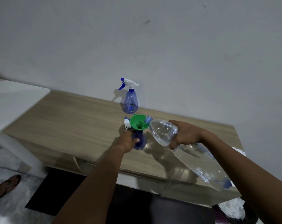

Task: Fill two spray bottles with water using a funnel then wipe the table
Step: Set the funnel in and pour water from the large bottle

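- Counter (72, 118): carrying all the task's things. The green funnel (138, 124) is serving as the landmark for every place given below.
- Detached spray head (126, 124): lying on the counter just left of the funnel, so the bottle beneath the funnel is standing uncapped.
- Left hand (129, 140): curling its fingers and thumb round the near spray bottle (141, 140) and steadying it. This bottle is standing directly under the funnel, which is sitting in its neck.
- Far spray bottle (130, 101): standing upright behind the funnel, close to the wall, with its spray head in place. Whether it is holding water cannot be told.
- Water bottle (193, 152): slanting in from the right of the funnel, its mouth reaching over the funnel's right rim. It is partly full, and no stream can be made out.
- Right hand (185, 135): gripping the water bottle round its upper body and tipping it toward the funnel.
- Progress, as a judgement: the near spray bottle is being filled. Recapping it, possibly filling the far one, and wiping the counter are remaining.
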`<state>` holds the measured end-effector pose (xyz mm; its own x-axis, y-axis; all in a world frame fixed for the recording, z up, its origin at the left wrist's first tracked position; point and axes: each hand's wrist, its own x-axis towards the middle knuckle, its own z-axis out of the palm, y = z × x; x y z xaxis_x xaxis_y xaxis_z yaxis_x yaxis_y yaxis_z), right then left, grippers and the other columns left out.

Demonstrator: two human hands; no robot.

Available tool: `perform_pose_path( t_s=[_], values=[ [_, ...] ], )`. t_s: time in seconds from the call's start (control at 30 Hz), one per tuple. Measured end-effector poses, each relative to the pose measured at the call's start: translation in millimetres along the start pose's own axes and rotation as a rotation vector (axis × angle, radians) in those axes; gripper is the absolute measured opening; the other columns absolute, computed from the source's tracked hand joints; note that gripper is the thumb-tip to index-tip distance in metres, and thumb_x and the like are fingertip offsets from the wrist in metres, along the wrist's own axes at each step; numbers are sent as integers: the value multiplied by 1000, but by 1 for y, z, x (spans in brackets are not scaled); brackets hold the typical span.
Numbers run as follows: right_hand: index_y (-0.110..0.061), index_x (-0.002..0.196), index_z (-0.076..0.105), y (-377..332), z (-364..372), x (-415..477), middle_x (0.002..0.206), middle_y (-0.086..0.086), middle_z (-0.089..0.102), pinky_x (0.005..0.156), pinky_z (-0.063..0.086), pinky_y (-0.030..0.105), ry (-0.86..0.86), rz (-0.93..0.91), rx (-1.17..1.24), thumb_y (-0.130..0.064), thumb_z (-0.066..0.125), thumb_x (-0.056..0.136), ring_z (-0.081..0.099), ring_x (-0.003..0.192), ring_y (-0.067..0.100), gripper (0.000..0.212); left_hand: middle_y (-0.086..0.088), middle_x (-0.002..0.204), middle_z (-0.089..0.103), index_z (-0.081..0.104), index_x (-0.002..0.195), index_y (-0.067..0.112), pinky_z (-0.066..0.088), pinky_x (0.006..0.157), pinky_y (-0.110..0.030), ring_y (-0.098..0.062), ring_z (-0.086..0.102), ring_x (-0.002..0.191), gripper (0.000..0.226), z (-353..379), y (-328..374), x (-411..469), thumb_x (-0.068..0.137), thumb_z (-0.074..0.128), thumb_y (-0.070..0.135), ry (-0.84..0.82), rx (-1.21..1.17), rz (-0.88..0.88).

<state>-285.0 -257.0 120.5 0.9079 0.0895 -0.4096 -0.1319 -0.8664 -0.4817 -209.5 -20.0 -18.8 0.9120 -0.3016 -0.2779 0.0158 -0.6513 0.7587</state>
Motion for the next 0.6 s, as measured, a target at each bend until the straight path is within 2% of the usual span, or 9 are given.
perform_pose_path(
  t_s=[0.1,0.2,0.3,0.4,0.5,0.6],
  values=[
    [-31,112,59,-1,-1,-2,93,-4,75,63,56,29,-13,9,-19,-24,87,58,72,78,13,62,-7,131,61,51,140,19,40,88,-26,-27,58,117,49,1,-1,2,94,63,11,10,1,13],
    [-31,109,59,-2,-3,-2,90,-3,75,61,59,35,-19,21,-28,-24,87,57,73,76,17,59,-4,128,59,51,140,15,39,81,-14,-19,55,113,47,1,-1,2,95,60,4,2,-14,18],
    [-31,108,59,-2,-3,-1,90,-4,75,64,60,38,-24,27,-33,-26,86,55,73,75,18,60,-6,131,59,51,141,15,38,84,-19,-23,55,118,48,3,-3,4,95,61,5,6,-10,32],
    [-29,110,58,-3,-4,-3,89,-3,74,56,57,32,-33,27,-43,-24,87,56,71,69,15,61,-6,132,57,50,141,13,38,79,-13,-20,53,116,48,4,-3,5,95,59,2,3,-27,28],
    [-26,110,58,-4,-4,-4,89,-3,74,57,58,33,-44,28,-58,-22,86,60,74,74,20,58,-8,135,57,51,141,12,38,76,-9,-18,52,116,48,4,-3,4,95,58,-1,1,-30,35],
    [-27,110,58,-6,-5,-5,89,-3,74,59,58,33,-54,27,-65,-23,85,61,74,79,21,56,-9,134,60,52,140,14,37,86,-19,-25,55,122,49,3,-2,3,93,61,3,19,-26,28]
  ],
)
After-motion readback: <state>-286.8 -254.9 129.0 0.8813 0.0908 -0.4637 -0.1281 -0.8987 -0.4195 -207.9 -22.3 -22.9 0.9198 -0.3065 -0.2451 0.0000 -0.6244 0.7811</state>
